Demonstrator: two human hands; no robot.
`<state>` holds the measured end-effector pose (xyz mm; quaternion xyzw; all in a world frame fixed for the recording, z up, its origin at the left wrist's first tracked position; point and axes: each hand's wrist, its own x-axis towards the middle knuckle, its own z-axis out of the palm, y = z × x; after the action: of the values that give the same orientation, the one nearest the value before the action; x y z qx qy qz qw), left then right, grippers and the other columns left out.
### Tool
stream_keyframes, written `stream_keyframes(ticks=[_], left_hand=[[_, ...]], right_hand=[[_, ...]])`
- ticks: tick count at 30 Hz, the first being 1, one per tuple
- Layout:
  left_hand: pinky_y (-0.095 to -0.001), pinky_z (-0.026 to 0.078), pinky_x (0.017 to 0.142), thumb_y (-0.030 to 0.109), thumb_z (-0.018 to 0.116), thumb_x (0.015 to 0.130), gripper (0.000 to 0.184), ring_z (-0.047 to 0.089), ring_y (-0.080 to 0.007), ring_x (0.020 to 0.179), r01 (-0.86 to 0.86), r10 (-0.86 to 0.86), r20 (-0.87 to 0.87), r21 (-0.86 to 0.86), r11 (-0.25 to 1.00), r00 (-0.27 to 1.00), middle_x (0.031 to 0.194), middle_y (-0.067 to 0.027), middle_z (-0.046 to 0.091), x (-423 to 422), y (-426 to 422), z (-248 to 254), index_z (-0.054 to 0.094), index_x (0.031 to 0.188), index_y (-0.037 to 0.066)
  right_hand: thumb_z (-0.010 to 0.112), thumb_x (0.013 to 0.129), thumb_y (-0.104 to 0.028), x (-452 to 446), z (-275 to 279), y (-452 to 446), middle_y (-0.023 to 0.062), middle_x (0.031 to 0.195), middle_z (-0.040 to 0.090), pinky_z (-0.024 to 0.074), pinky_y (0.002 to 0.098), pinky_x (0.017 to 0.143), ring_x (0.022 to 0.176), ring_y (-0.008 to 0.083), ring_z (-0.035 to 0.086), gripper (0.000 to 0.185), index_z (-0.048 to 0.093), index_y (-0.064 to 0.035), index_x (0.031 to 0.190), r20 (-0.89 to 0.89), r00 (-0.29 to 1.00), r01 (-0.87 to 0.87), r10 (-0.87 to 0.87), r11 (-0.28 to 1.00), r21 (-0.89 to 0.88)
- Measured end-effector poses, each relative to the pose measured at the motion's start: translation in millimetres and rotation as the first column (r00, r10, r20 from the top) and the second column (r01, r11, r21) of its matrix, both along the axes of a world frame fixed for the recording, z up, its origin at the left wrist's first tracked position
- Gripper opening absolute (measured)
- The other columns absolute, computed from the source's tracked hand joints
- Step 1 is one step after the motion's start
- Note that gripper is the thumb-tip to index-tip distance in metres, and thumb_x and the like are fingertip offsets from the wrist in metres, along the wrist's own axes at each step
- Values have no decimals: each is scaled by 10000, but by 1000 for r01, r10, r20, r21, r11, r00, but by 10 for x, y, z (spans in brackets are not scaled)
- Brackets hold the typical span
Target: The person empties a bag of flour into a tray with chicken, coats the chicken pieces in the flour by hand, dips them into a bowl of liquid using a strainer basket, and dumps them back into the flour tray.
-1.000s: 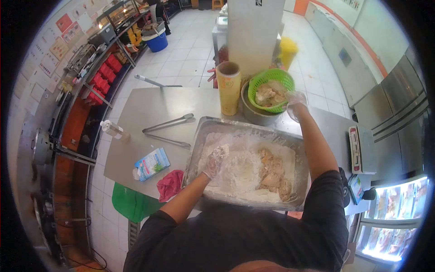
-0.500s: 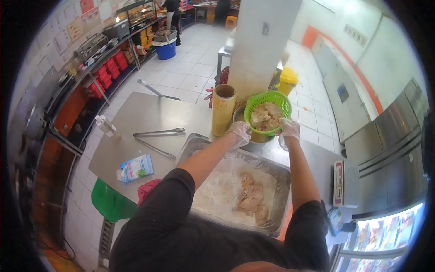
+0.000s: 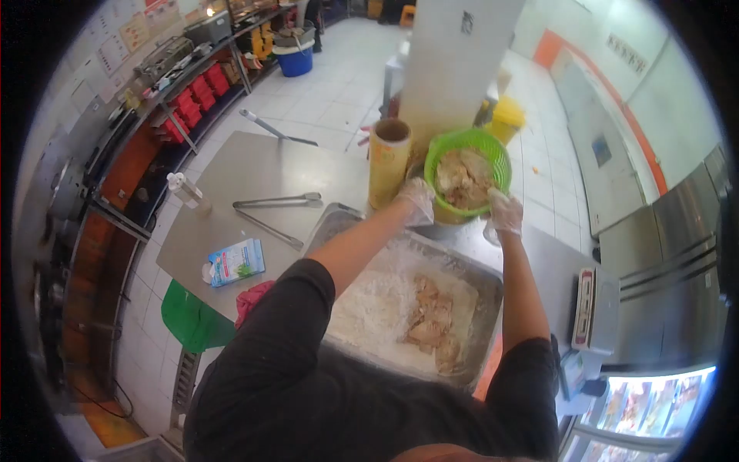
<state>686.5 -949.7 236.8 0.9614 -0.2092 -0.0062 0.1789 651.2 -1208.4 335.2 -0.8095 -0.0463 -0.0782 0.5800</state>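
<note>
A green plastic basket (image 3: 500, 160) with perforated sides holds pale pieces of meat (image 3: 463, 175), which look like raw chicken. It tilts towards me over a metal pot, mostly hidden beneath it. Both my hands wear clear plastic gloves. My right hand (image 3: 504, 212) grips the basket's near right rim. At its lower left side is my left hand (image 3: 418, 202), closed on the basket, with the fingertips partly hidden. Nearer to me lies a large metal tray (image 3: 329, 221) of white flour (image 3: 369, 296), with more meat pieces (image 3: 433, 312) on its right part.
A tall yellow roll (image 3: 389, 173) stands left of the basket, before a white pillar (image 3: 454, 77). Metal tongs (image 3: 277, 203), a bottle (image 3: 187, 191) and a blue-white packet (image 3: 235, 262) lie or stand on the left tabletop. At right is a scale (image 3: 596, 312).
The basket now tips more towards me, and its meat shows more fully. Both hands stay at its rim. The whole view has shifted slightly.
</note>
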Motion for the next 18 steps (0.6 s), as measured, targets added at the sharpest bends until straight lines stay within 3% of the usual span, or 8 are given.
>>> stream_keyframes(ticks=[1,3,5,7,10,13,17,18], left_hand=[[-389,551,715,231,641,757,172,691,-295,824,92,-196,226,401,911,954,836,-160,694,88,45,-81,720,821,92],[-401,540,683,237,628,784,175,679,-289,792,118,-118,207,9,993,971,816,-149,675,573,133,-649,705,852,96],[-408,534,667,240,622,798,176,673,-286,776,129,-98,163,-189,973,982,807,-144,665,539,28,-877,697,868,98],[-394,484,589,198,570,858,100,620,-243,711,-70,-15,-133,-611,788,991,771,-96,609,372,-30,-554,629,878,120],[-375,408,472,135,493,948,68,540,-178,612,-514,-111,-546,-827,226,830,717,-23,525,140,-41,234,528,893,153],[-378,397,449,95,547,914,59,514,-169,580,-569,-92,-571,-821,44,816,734,-30,511,-145,-80,829,515,919,144],[-373,406,461,58,592,886,117,505,-164,581,-569,-31,-570,-821,49,821,714,-32,492,-117,-74,1071,498,898,127],[-375,403,457,61,590,885,114,502,-164,579,-519,38,-518,-847,114,854,710,-32,489,-25,-62,1002,500,897,128]], right_hand=[[670,876,-223,188,-267,-169,58,918,687,557,323,540,628,179,675,283,672,-81,1121,276,958,38,74,924,-380],[691,870,-210,248,-448,-330,64,986,692,565,337,536,650,176,691,235,687,-98,1077,452,863,173,225,709,-684],[688,869,-230,73,-127,-129,71,922,685,546,311,504,625,172,670,264,682,-57,1069,176,983,99,-45,945,-311],[685,869,-249,-48,242,93,77,859,679,527,285,471,600,169,650,302,677,-17,1061,-179,972,178,-152,974,142],[679,836,-283,-108,445,165,94,786,673,538,291,501,568,165,648,385,664,47,1032,-96,987,146,-130,973,181],[665,850,-297,19,496,152,93,787,676,534,290,484,552,158,643,393,662,48,1038,-58,991,129,-119,969,210],[661,853,-298,-25,735,201,80,759,664,533,283,480,558,159,644,397,649,67,1009,-54,991,130,-120,966,225],[608,879,-279,-4,683,205,108,772,682,547,328,534,590,211,668,290,664,-18,992,-30,991,132,-128,970,202]])
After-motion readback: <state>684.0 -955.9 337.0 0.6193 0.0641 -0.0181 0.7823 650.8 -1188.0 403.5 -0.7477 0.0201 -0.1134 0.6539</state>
